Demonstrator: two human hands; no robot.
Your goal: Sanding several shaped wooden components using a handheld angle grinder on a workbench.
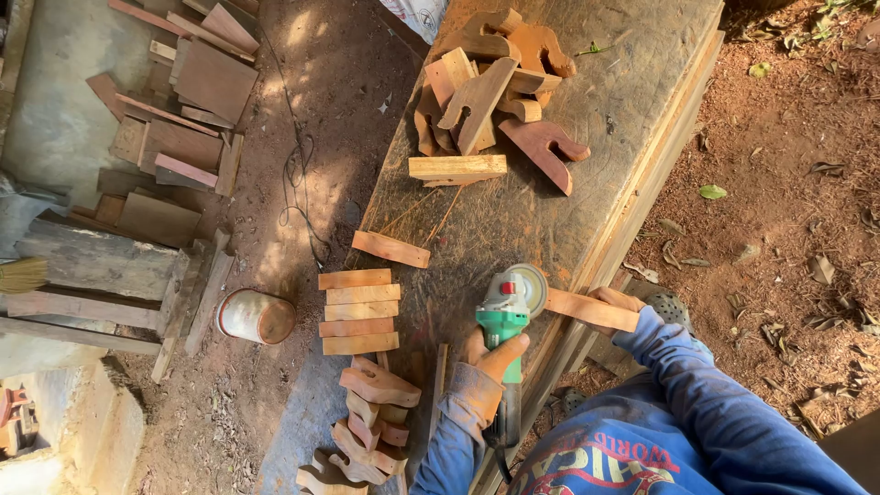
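- Left hand (495,353) wrapped tight around the green body of a grinder (506,316), disc (530,286) pointing toward the bench's right edge.
- Right hand (616,299) closed on a wood strip (591,310), gripping its far end, just off the bench's right edge.
- Strip's near end touching the disc, right at the edge of the bench (587,183).
- Grinder's cord trailing down past the left sleeve (454,431), blue like the right one.
- Just left of the grinder, four flat blocks (359,312) laid in a stack-like row, one more block (391,248) apart above them.
- Below the blocks, near the bench's near-left corner, a heap of curved cut pieces (367,426).
- At the bench's far end, a bigger pile of shaped pieces (495,87).
- Off the bench's left side, on the ground, a tin (256,317) lying on its side, and scrap boards (183,101) further off.
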